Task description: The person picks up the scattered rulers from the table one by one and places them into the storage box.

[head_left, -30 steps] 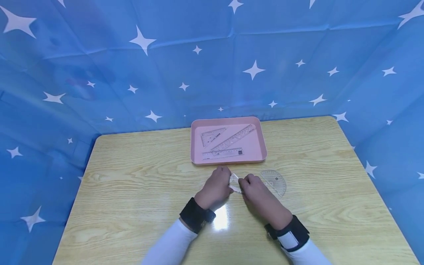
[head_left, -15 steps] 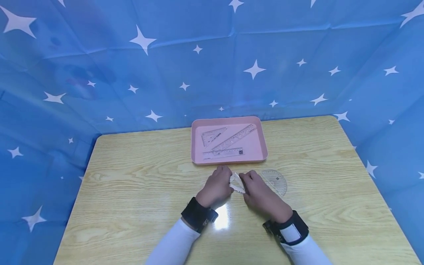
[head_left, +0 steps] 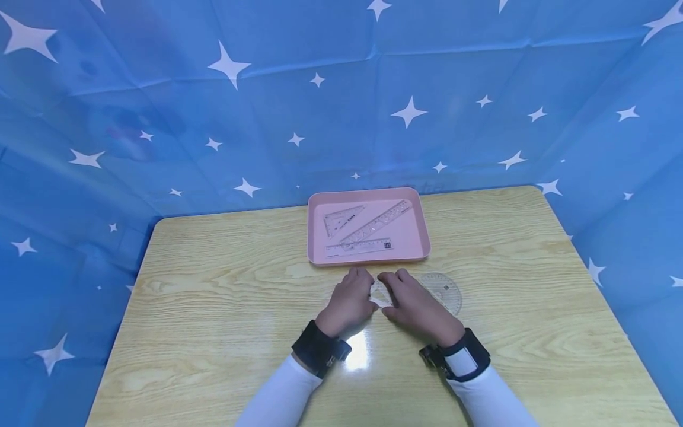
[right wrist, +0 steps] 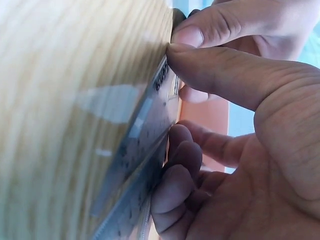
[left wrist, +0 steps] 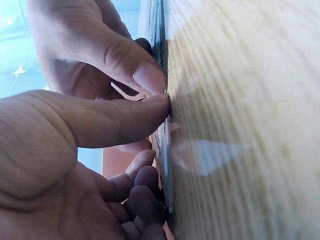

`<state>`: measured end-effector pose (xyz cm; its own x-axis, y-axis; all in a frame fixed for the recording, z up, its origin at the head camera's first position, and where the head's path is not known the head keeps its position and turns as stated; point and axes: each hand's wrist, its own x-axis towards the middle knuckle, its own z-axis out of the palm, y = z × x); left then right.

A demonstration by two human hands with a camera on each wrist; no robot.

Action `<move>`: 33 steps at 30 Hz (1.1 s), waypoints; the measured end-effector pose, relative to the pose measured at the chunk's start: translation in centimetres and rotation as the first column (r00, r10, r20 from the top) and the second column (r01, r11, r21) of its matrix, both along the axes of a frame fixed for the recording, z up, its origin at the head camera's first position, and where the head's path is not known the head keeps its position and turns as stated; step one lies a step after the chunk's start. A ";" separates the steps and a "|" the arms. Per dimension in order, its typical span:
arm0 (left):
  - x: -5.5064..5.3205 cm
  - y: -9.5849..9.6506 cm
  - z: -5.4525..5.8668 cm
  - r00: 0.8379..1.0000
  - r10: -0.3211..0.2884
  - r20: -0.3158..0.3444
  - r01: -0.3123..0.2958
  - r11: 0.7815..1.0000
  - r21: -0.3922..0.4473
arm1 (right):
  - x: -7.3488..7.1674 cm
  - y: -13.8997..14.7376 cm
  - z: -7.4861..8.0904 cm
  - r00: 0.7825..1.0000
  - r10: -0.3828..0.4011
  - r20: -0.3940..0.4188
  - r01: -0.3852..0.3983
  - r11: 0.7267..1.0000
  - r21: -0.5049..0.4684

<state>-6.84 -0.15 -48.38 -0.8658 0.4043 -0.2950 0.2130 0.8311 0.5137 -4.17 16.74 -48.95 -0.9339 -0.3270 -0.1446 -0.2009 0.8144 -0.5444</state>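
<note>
Our left hand (head_left: pixel 348 303) and right hand (head_left: pixel 418 305), curled, grip a set square (head_left: pixel 379 292), lettering (right wrist: pixel 161 76) blurred; a tray (head_left: pixel 315 234) sits by the far edge of the surface (head_left: pixel 213 326).

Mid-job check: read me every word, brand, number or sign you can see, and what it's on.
Nothing reads clearly.
Held set square: dark lettering, too blurred.
Other set square in the tray: dark lettering, too small.
Lower ruler: dark square mark, print too small.
Diagonal ruler: markings too small.
Protractor: small dark mark, unreadable.
</note>
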 end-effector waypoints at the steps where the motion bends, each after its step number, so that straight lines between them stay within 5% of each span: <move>1: 0.0 0.0 0.0 1.000 0.000 -0.002 0.000 1.000 0.002 | -0.1 0.0 0.0 1.000 0.004 -0.006 -0.004 1.000 0.000; 33: 1.0 -1.2 -0.4 0.999 0.009 -0.042 -0.003 0.989 0.147 | -1.6 -0.6 0.5 0.993 0.003 0.121 -0.009 0.999 0.048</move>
<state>-5.83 -1.34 -48.79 -0.8789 0.4350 -0.1956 0.2326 0.7490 0.6205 -5.81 16.15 -48.47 -0.9064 -0.3227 -0.2726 -0.1411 0.8396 -0.5246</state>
